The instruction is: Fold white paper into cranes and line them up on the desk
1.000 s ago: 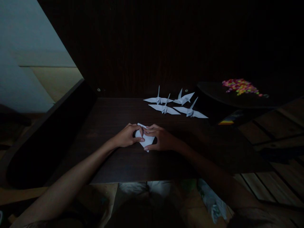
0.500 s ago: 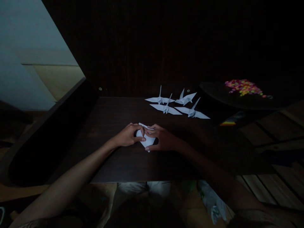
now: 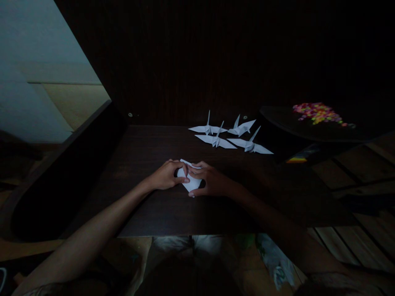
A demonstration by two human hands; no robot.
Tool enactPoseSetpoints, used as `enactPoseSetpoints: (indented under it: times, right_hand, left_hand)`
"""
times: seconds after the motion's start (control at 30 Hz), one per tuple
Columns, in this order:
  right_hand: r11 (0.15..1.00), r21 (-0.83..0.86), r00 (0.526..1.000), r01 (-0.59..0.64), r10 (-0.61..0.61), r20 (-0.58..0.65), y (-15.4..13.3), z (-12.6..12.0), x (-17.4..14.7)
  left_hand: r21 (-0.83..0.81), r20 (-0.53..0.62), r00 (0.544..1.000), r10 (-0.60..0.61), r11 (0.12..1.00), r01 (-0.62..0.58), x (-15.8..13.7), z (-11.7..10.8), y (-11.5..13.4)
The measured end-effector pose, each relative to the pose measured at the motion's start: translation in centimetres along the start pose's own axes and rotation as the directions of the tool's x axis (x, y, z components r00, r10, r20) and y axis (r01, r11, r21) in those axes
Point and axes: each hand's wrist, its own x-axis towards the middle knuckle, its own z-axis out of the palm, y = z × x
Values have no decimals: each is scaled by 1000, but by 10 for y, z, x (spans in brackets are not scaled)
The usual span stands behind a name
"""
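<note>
Near the centre of the frame, one folded white paper (image 3: 195,182) lies on a dark tabletop (image 3: 148,220), pinched by the left hand (image 3: 169,174) and right hand (image 3: 213,181) from opposite sides, seemingly to steady it. Four white paper cranes (image 3: 215,142) sit grouped above, right of centre, probably to stay clear of the hands. At upper right is one multicoloured heap (image 3: 317,113), its pieces too small to count.

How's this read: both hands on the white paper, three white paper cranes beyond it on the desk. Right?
Not three: the head view shows four white paper cranes on the desk beyond the white paper. Left hand and right hand are both on it.
</note>
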Motion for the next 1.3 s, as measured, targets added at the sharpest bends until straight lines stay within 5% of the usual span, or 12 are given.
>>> enactPoseSetpoints:
  times: [1.3]
  right_hand:
    - [999, -13, 999, -52, 52, 13, -2, 1, 0]
  left_hand:
    - [50, -45, 999, -14, 999, 16, 0, 1, 5]
